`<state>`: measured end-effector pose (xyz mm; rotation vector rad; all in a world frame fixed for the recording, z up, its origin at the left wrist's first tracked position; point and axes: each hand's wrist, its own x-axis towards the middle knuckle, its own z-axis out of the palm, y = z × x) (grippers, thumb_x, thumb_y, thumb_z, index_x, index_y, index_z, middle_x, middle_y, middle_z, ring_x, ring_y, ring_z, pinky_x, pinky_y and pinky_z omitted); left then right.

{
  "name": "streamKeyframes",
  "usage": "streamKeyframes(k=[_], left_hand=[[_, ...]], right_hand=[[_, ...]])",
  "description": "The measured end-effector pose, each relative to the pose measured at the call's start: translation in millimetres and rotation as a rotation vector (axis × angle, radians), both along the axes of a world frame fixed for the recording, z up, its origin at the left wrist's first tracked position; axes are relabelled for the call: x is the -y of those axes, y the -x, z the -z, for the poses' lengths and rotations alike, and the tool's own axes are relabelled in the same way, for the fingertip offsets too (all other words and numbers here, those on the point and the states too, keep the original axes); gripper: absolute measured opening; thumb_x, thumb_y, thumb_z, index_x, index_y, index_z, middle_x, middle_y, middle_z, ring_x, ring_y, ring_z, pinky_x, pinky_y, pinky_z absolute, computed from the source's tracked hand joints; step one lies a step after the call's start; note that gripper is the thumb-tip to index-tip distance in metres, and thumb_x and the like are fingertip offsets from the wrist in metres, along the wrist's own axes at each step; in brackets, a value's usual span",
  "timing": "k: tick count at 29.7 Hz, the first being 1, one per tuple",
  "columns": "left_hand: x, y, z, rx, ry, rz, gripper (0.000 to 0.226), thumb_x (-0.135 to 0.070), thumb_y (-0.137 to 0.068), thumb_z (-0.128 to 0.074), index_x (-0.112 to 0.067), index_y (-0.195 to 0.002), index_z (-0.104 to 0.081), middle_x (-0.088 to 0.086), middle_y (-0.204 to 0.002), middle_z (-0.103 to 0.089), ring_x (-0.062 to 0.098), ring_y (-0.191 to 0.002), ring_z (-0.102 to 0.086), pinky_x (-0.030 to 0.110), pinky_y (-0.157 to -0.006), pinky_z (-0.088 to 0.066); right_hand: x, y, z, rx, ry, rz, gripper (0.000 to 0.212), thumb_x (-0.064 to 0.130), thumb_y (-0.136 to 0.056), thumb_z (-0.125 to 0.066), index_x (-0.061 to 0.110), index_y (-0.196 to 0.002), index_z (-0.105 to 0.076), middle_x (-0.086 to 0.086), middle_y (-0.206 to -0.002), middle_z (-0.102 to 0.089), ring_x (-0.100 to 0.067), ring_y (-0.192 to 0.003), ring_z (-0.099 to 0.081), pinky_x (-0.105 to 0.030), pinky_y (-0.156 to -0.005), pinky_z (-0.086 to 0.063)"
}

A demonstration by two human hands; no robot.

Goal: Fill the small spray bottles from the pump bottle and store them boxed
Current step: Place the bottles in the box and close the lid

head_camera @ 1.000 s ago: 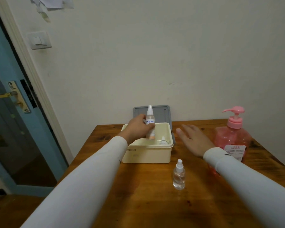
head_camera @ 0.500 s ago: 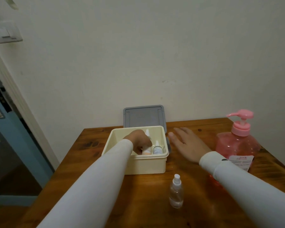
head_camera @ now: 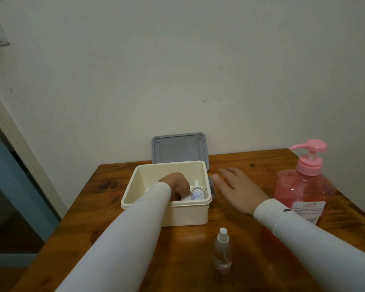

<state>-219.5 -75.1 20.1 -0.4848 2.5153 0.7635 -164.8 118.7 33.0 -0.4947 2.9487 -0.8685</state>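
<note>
The left hand (head_camera: 174,185) is reaching down inside the box (head_camera: 167,211), its fingers curling downward behind the near wall, so I cannot tell whether they are gripping anything. Just beside it a labelled bottle (head_camera: 197,193) is standing upright in the box's right part. The right hand (head_camera: 234,189) is lying flat on the table (head_camera: 177,253) just right of the box, fingers straight and slightly spread. A clear spray bottle (head_camera: 222,253) is standing alone in front of the box, well apart from both hands. It is looking light, stiff and smooth, likely to tip, so pinching it round the body below the cap seems best. The pump bottle (head_camera: 303,184) looks heavier and steadier. The lid (head_camera: 178,147) is leaning against the wall; its lower edge is hidden, as is the box's floor.
</note>
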Motion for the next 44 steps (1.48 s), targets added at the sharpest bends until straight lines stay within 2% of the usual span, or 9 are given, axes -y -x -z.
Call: streamKeyframes(k=[6, 10, 14, 18, 22, 29, 35, 40, 44], left_hand=[[1.8, -6.3, -9.2, -0.069, -0.019, 0.003, 0.027, -0.011, -0.097, -0.046, -0.002, -0.12, -0.057, 0.015, -0.12, -0.064, 0.031, -0.103, -0.066, 0.039, -0.089, -0.056], [4.2, -15.1, -18.4, -0.152, -0.037, 0.062, 0.028, -0.019, -0.098, -0.046, -0.008, -0.121, -0.056, 0.01, -0.118, -0.061, 0.025, -0.102, -0.064, 0.035, -0.085, -0.055], [4.3, -30.4, -33.4, -0.259, -0.029, 0.136, 0.031, -0.02, -0.097, -0.046, -0.008, -0.123, -0.057, 0.009, -0.122, -0.06, 0.026, -0.11, -0.058, 0.036, -0.094, -0.048], [2.1, -57.5, -48.0, -0.431, -0.034, 0.166, 0.029, -0.02, -0.098, -0.044, -0.009, -0.121, -0.059, 0.007, -0.122, -0.058, 0.022, -0.106, -0.053, 0.03, -0.091, -0.041], [2.0, -90.5, -54.7, -0.598, -0.045, 0.186, 0.041, -0.023, -0.098, -0.044, -0.014, -0.138, -0.049, 0.006, -0.139, -0.053, 0.023, -0.124, -0.05, 0.032, -0.101, -0.038], [-5.9, -151.4, -42.9, -0.778, -0.145, 0.195, 0.039, -0.027, -0.099, -0.046, -0.022, -0.138, -0.05, -0.002, -0.135, -0.056, 0.014, -0.119, -0.052, 0.023, -0.095, -0.04], [-20.9, -179.7, -17.9, -0.67, -0.271, 0.208, 0.048, -0.018, -0.091, -0.058, -0.022, -0.138, -0.049, -0.004, -0.128, -0.058, 0.014, -0.118, -0.053, 0.027, -0.098, -0.045], [-41.9, -191.0, 7.2, -0.571, -0.317, 0.216, 0.069, -0.026, -0.081, -0.073, -0.021, -0.142, -0.042, -0.001, -0.131, -0.055, 0.015, -0.12, -0.052, 0.031, -0.101, -0.044], [-55.1, -194.8, 28.7, -0.525, -0.411, 0.133, 0.075, -0.023, -0.075, -0.078, -0.024, -0.142, -0.043, -0.002, -0.134, -0.055, 0.017, -0.121, -0.051, 0.034, -0.103, -0.043]], right_hand=[[0.6, -4.8, 0.7, 0.006, -0.022, 0.006, 0.065, 0.059, -0.095, -0.02, 0.023, -0.149, -0.028, -0.002, -0.158, -0.021, -0.02, -0.144, -0.02, -0.039, -0.115, -0.022], [-2.0, -10.7, 0.9, 0.007, -0.024, 0.016, 0.064, 0.058, -0.096, -0.021, 0.022, -0.148, -0.029, -0.003, -0.157, -0.022, -0.021, -0.144, -0.021, -0.039, -0.115, -0.02], [-4.2, -17.5, -1.5, 0.008, -0.013, 0.027, 0.063, 0.057, -0.096, -0.022, 0.02, -0.148, -0.029, -0.004, -0.157, -0.022, -0.022, -0.144, -0.021, -0.039, -0.116, -0.02], [-7.9, -31.0, -6.6, -0.003, 0.0, 0.025, 0.064, 0.056, -0.096, -0.023, 0.02, -0.148, -0.031, -0.005, -0.157, -0.023, -0.022, -0.144, -0.021, -0.04, -0.116, -0.02], [-12.6, -48.2, -13.3, -0.024, 0.002, 0.015, 0.063, 0.056, -0.096, -0.023, 0.019, -0.147, -0.032, -0.006, -0.156, -0.024, -0.023, -0.144, -0.021, -0.039, -0.116, -0.018], [-22.4, -87.9, -23.0, -0.044, -0.018, 0.015, 0.064, 0.057, -0.096, -0.021, 0.02, -0.148, -0.03, -0.007, -0.157, -0.023, -0.025, -0.144, -0.022, -0.04, -0.116, -0.019], [-23.6, -104.9, -25.6, -0.065, -0.024, 0.004, 0.063, 0.055, -0.097, -0.022, 0.019, -0.148, -0.031, -0.007, -0.157, -0.023, -0.024, -0.144, -0.022, -0.038, -0.116, -0.018], [-26.0, -113.1, -28.4, -0.08, -0.031, 0.009, 0.062, 0.054, -0.098, -0.023, 0.019, -0.148, -0.031, -0.007, -0.157, -0.023, -0.024, -0.144, -0.022, -0.037, -0.115, -0.017], [-30.1, -115.6, -24.5, -0.071, -0.028, 0.018, 0.062, 0.055, -0.097, -0.022, 0.02, -0.148, -0.03, -0.006, -0.157, -0.023, -0.024, -0.144, -0.022, -0.038, -0.115, -0.018]])
